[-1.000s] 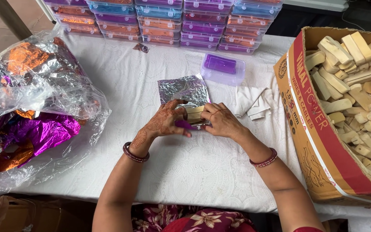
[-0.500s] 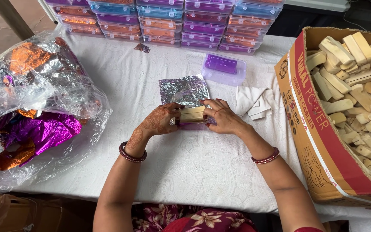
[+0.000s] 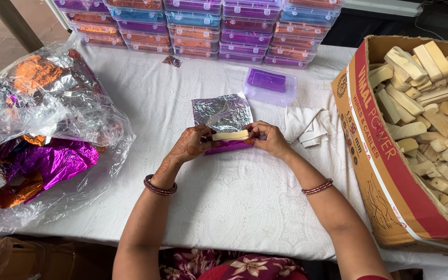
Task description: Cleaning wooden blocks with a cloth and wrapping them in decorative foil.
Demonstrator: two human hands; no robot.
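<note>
A cream-coloured bar (image 3: 230, 135) lies lengthwise on a sheet of foil (image 3: 223, 112), silver on top and purple underneath. My left hand (image 3: 193, 145) pinches the bar's left end and my right hand (image 3: 266, 137) holds its right end. The near purple edge of the foil (image 3: 228, 147) is folded up against the bar's front side. Both hands rest on the white tablecloth (image 3: 234, 197) at the table's middle.
A cardboard box (image 3: 385, 155) full of several cream bars stands at the right. A clear bag (image 3: 42, 129) of purple, orange and silver foil lies at the left. Stacked clear lidded boxes (image 3: 203, 26) line the far edge; one small purple-lidded box (image 3: 269, 83) and a white cloth (image 3: 307, 124) sit nearby.
The bar has been turned flat and lengthwise between my hands, and the foil's purple near edge has come up against it. My hands have spread to the bar's ends.
</note>
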